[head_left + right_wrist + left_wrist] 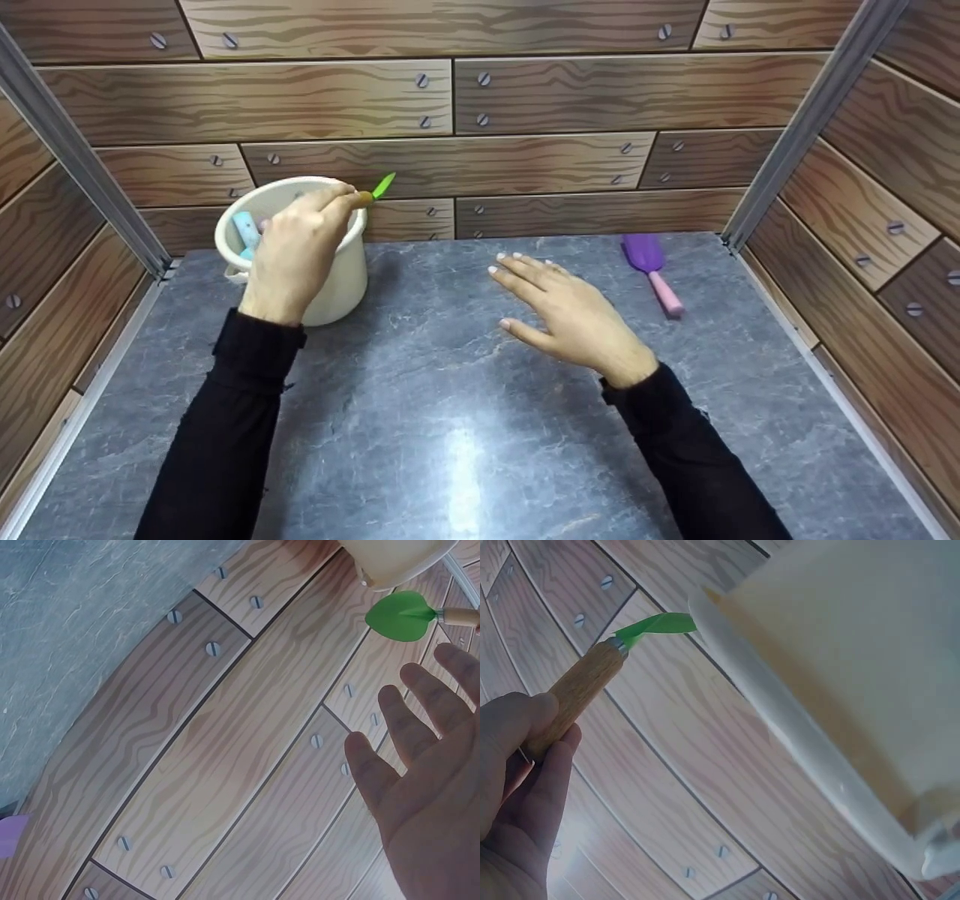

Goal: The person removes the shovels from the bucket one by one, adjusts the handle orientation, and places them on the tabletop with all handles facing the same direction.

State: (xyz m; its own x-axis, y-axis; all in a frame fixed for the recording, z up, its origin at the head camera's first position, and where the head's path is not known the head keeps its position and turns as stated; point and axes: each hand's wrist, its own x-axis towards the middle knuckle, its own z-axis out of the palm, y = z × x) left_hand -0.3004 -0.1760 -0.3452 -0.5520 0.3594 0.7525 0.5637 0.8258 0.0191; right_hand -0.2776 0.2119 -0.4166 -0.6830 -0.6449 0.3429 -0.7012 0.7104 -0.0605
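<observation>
My left hand (296, 244) pinches the wooden handle of a small garden trowel (383, 185) with a bright green blade. In the head view this hand overlaps the right side of a white bucket (337, 281), with the blade pointing up and right past the rim. The left wrist view shows thumb and fingers on the wooden handle (577, 694), the green blade (664, 624) close by the bucket rim. My right hand (566, 315) holds nothing, fingers extended over the middle of the table. In the right wrist view its spread fingers lie below the green blade (401, 616).
A light-blue object (246, 231) shows inside the bucket, partly hidden by my left hand. Toward the back right of the grey marbled table (420, 390) lies a purple scoop (643, 253) with a pink handle. Wood-patterned walls (337, 101) enclose the back and sides.
</observation>
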